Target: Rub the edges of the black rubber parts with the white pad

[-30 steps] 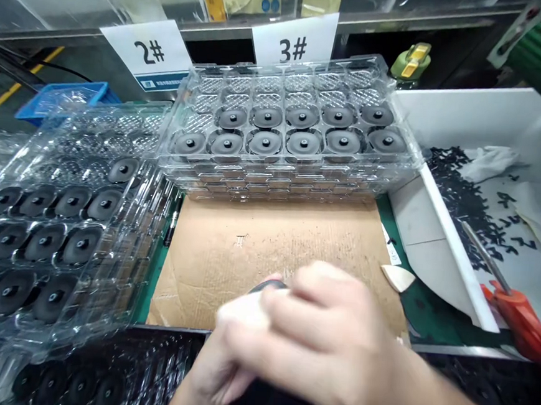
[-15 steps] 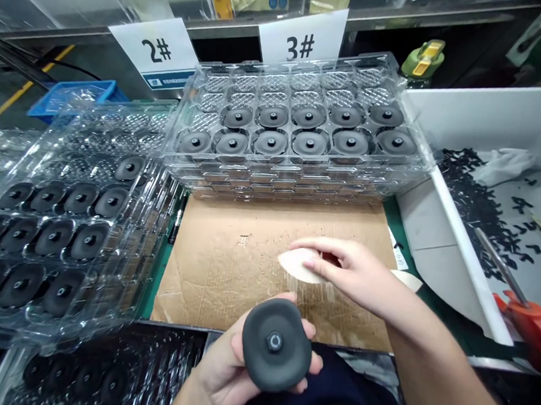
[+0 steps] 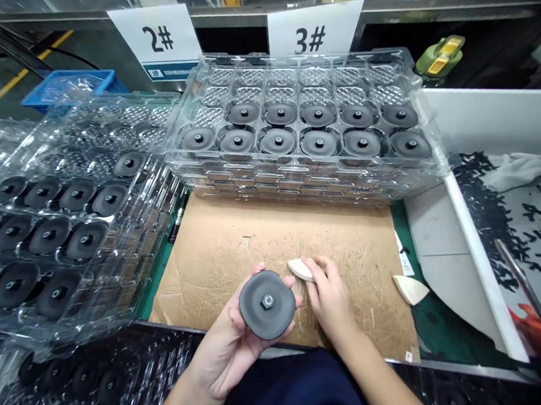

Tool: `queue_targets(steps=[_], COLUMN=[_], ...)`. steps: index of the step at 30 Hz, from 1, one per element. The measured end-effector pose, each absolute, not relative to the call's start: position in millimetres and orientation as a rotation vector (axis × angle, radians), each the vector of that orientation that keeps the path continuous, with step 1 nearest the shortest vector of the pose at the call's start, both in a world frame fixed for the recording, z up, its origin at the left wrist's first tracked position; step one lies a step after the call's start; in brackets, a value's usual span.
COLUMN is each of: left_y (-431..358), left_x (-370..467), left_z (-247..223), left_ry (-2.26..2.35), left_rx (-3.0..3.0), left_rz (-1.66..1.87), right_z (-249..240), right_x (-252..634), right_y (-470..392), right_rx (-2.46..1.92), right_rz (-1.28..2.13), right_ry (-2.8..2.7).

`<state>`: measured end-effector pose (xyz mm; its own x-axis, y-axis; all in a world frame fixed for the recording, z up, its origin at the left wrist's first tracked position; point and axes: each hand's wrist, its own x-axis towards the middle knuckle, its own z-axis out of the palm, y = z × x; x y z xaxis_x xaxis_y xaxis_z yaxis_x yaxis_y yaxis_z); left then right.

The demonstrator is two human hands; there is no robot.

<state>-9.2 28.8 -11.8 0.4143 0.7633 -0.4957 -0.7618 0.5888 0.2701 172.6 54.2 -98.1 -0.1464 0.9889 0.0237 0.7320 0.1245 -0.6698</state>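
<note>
A dark grey rounded-square rubber part (image 3: 261, 320) with a small hub at its centre rests in my left hand (image 3: 235, 349), the fingers wrapped under and around its rim. My right hand (image 3: 331, 298) pinches a thin, pale, pointed-oval piece (image 3: 299, 268), just right of the part and above the cardboard sheet (image 3: 220, 248). A gap shows between the pale piece's tip and the dark part. Another pale pointed piece (image 3: 410, 289) lies at the right edge of the cardboard. My right fingertips are partly hidden behind the piece.
A stack of clear plastic trays (image 3: 301, 170) holding similar dark parts stands behind the cardboard. More filled trays (image 3: 122, 241) are at the left. At the right, a white bin (image 3: 464, 243) contains black scraps and an orange-handled tool (image 3: 535, 323). A green-capped bottle (image 3: 438, 60) stands behind.
My right hand has come down and turned, bringing the pale piece closer to the dark part. My left hand has raised the part slightly and moved it left. The view has shifted a little.
</note>
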Motion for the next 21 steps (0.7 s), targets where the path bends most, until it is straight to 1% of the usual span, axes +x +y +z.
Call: queue_targets(steps=[3,8,11,15,18,21], left_y=[29,27,28,29,27,27], left_x=[-7,-9,-8,-1,2,1], left_z=[-13,-15,-15,-13,-10,-7], left_ry=[0.685,0.779,0.822,0.865,0.872,0.915], left_rx=[0.012,0.034,0.037,0.102,0.131,0.144], left_rz=[1.029,1.130,1.135,1.171,1.102,1.094], right_z=[-84,-76,-66,-16,21,36], right_x=[171,164,161,151,137,128], right_y=[64,47,49,59,54,51], right_rx=[-1.590,-1.394,-1.397,-1.392,-1.133,-0.957], right_rz=[0.761,0.910,0.952,0.860,0.746,0.815], right_ry=[-1.912,-2.000,-2.005,-1.850,-1.882,-1.998])
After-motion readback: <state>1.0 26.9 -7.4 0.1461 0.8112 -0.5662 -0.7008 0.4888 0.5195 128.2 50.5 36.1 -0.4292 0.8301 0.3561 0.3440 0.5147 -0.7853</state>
